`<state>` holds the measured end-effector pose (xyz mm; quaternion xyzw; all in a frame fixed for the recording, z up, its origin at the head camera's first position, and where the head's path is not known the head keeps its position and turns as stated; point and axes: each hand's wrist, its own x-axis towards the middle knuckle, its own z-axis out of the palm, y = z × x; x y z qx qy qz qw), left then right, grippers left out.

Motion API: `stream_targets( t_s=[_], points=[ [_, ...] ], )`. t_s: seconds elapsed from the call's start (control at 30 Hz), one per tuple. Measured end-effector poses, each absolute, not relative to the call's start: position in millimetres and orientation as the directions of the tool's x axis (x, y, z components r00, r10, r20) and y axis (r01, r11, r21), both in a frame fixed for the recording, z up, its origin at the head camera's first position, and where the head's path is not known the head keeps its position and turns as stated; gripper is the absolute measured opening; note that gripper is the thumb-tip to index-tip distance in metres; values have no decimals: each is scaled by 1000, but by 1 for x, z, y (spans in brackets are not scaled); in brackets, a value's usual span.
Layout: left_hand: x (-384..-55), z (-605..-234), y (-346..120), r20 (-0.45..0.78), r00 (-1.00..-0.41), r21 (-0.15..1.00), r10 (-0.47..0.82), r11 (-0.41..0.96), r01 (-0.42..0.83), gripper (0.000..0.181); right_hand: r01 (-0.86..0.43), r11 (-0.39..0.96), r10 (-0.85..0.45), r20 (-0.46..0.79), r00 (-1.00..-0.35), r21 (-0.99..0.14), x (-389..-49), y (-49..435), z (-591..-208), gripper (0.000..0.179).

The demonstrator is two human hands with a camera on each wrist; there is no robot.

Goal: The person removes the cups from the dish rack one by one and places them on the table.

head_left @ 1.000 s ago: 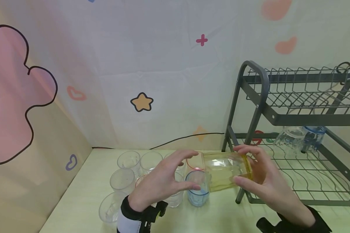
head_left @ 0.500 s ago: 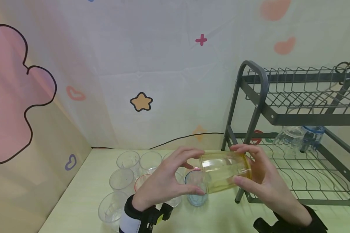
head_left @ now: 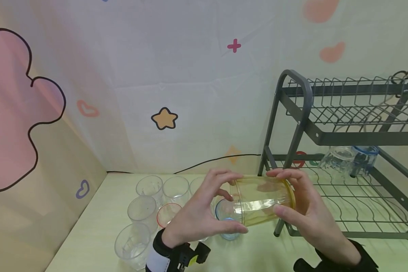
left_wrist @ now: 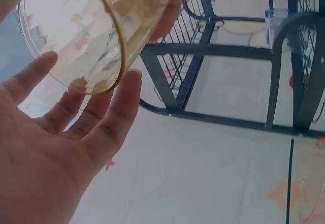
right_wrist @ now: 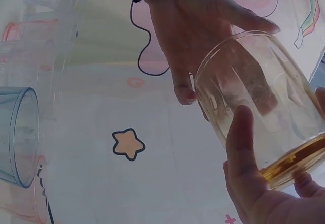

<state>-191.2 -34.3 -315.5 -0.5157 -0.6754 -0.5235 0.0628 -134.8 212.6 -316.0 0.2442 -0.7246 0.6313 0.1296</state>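
Note:
A yellow-tinted drinking glass lies sideways in the air between my two hands. My right hand grips it round the thicker base end, fingers above and thumb on the near side. At the mouth end, my left hand spans the rim between fingers and thumb; in the left wrist view its fingertips lie at the rim. Below and behind the mouth end, a blue-rimmed glass stands on the table, partly covered. The right wrist view shows the left fingers through the yellow glass.
Several clear glasses and a red-rimmed one stand on the table to the left. At the right is a two-tier dark metal dish rack, with a clear glass and a blue glass on its lower tier.
My left hand has moved right until its fingers and thumb reach round the glass's mouth end. The yellow glass has turned slightly about its length; my right hand keeps its grip.

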Motion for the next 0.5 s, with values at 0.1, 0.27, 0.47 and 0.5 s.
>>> stream_targets(
  t_s=[0.1, 0.27, 0.47, 0.5],
  points=[
    [-189, -315, -32, 628, -461, 662, 627, -120, 739, 90, -522, 50, -182, 506, -843, -851, -134, 211, -318, 53],
    [-186, -313, -30, 625, -473, 679, 621, -132, 722, 87, -535, -33, -185, 531, -827, -844, -136, 205, -326, 54],
    [-186, -314, -28, 635, -467, 678, 616, -154, 719, 83, -547, -25, -239, 537, -809, -837, -136, 198, -333, 56],
    [-186, -314, -28, 633, -466, 677, 618, -149, 720, 82, -547, -17, -242, 534, -810, -837, -136, 197, -334, 56]
  ],
)
